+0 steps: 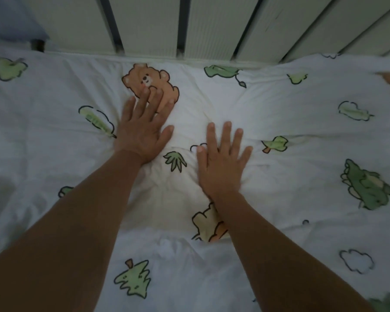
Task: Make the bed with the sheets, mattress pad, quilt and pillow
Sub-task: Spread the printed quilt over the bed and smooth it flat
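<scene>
A white quilt (291,158) printed with brown bears, green trees and clouds covers the whole bed below me. My left hand (142,129) lies flat on it with fingers spread, the fingertips over a bear print near the far edge. My right hand (222,161) presses flat on the quilt a little nearer to me, fingers straight and spread. Both forearms reach in from the bottom of the view. The fabric puckers into soft folds between and around the two hands. Sheets, mattress pad and pillow are hidden or out of view.
A rail of dark metal bars (182,25) runs along the bed's far edge, in front of a pale wall. A bluish-grey cloth (11,19) shows at the top left corner.
</scene>
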